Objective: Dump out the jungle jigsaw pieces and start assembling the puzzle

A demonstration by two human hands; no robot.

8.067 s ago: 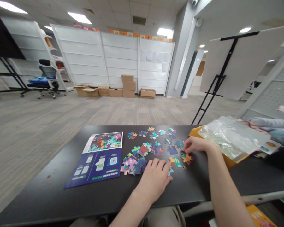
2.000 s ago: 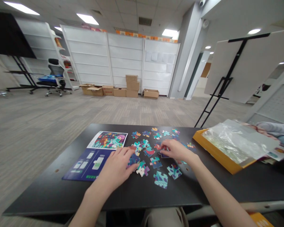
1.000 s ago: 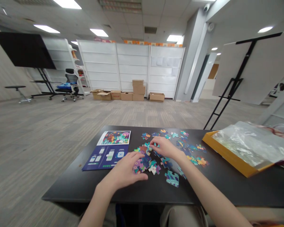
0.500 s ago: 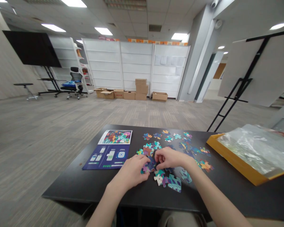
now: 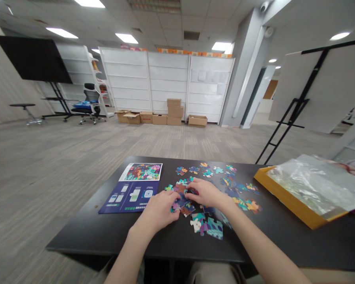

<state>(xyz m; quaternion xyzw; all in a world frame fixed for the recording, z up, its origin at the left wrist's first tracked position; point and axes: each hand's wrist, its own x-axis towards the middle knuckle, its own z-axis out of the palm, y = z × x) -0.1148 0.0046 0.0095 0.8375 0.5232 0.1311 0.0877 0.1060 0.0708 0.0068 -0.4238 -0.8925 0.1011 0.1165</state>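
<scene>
On the black table, my left hand rests its curled fingertips on the left side of a joined puzzle cluster. My right hand is bent over the cluster's right side, fingertips down on the pieces; whether it pinches one is hidden. Just below the hands lies a brown and dark blue piece. Nearer the front edge is a joined teal, white and purple group. Loose pieces are spread behind and to the right, with orange ones beyond my right wrist.
A blue leaflet with a colourful picture lies left of my hands. At the right sits a yellow box with clear plastic in it. Cardboard boxes stand by the far white shelving, and a black stand rises behind the table.
The view has shifted slightly. My right hand has moved up and left over the cluster, its fingers lower and flatter. The brown and dark blue piece below the hands now shows more fully.
</scene>
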